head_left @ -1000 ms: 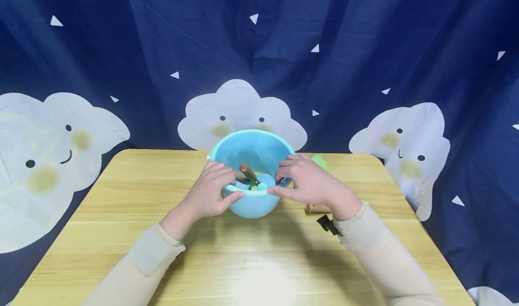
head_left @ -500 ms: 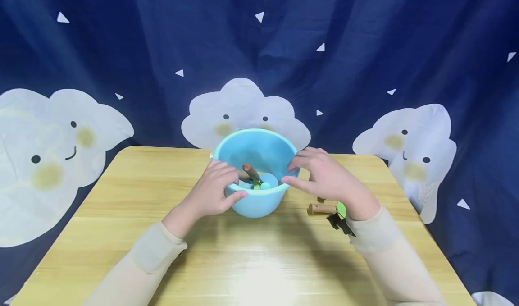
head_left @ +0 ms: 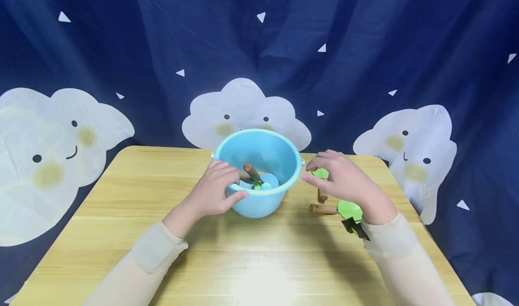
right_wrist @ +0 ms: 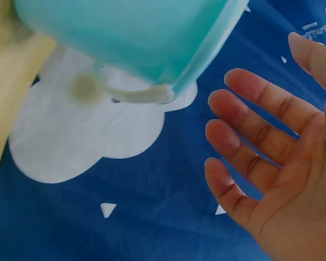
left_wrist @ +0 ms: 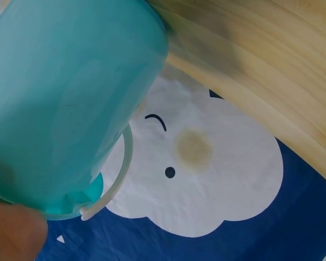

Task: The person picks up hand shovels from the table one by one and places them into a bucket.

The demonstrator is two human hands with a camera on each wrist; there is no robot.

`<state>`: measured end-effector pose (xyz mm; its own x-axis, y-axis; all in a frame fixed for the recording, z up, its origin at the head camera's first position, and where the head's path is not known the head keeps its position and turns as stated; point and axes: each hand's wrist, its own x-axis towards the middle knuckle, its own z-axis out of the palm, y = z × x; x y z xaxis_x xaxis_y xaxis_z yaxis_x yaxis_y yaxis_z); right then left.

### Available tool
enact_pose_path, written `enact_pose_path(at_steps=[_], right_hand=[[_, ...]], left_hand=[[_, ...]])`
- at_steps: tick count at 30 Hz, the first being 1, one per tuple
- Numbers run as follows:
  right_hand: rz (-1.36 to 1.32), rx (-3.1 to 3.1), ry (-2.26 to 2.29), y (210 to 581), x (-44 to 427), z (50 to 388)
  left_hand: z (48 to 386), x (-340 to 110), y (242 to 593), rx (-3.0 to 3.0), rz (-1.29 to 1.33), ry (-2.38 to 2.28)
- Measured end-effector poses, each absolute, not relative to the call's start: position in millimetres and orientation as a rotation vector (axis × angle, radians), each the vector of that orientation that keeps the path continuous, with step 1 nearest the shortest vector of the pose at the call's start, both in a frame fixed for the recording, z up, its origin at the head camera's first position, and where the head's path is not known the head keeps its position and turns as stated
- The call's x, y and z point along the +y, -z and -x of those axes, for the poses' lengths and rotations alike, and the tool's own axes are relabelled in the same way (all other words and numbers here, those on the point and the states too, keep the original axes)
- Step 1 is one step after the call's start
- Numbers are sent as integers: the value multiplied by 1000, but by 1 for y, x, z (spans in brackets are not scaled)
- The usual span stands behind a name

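Observation:
A light-blue bucket (head_left: 259, 205) stands at the middle of the table. My left hand (head_left: 211, 191) grips its near-left rim, fingers over the inside and thumb outside. Inside the bucket lie a tool with a brown handle (head_left: 252, 172), a second brown handle beside it and round light-blue pieces; their lower parts are hidden. Just right of the rim, my right hand (head_left: 346, 180) hovers with relaxed, spread fingers that hold nothing, as the right wrist view confirms. Beneath it are a green toy shovel (head_left: 349, 210) with a wooden handle and another green-headed tool (head_left: 322, 194), partly covered by the hand.
The wooden table (head_left: 121, 225) ends at a dark-blue curtain (head_left: 259, 40) printed with white clouds and triangles. The bucket's pale carrying handle (left_wrist: 125, 163) hangs down behind it. A dark clip (head_left: 355, 229) sits at the right sleeve cuff.
My right hand has let go of the bucket's rim and moved right, uncovering the bucket's right side and more of the green tools. My left hand keeps its hold on the rim.

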<state>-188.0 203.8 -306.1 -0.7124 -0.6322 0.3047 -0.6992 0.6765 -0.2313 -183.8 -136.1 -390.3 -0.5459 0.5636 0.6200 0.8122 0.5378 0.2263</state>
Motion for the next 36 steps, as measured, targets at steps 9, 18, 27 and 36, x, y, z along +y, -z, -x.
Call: enact_pose_path(at_steps=[9, 18, 27, 36], right_hand=[[-1076, -2727, -490, 327, 220, 192], [-1007, -2778, -485, 346, 230, 192], [-989, -2837, -551, 377, 244, 193], [-949, -2938, -608, 404, 252, 195]], left_hand=[[183, -137, 389, -2299, 1108, 691], [183, -137, 390, -2284, 1112, 691], [183, -135, 391, -2284, 1107, 685], [182, -135, 391, -2285, 1109, 691]])
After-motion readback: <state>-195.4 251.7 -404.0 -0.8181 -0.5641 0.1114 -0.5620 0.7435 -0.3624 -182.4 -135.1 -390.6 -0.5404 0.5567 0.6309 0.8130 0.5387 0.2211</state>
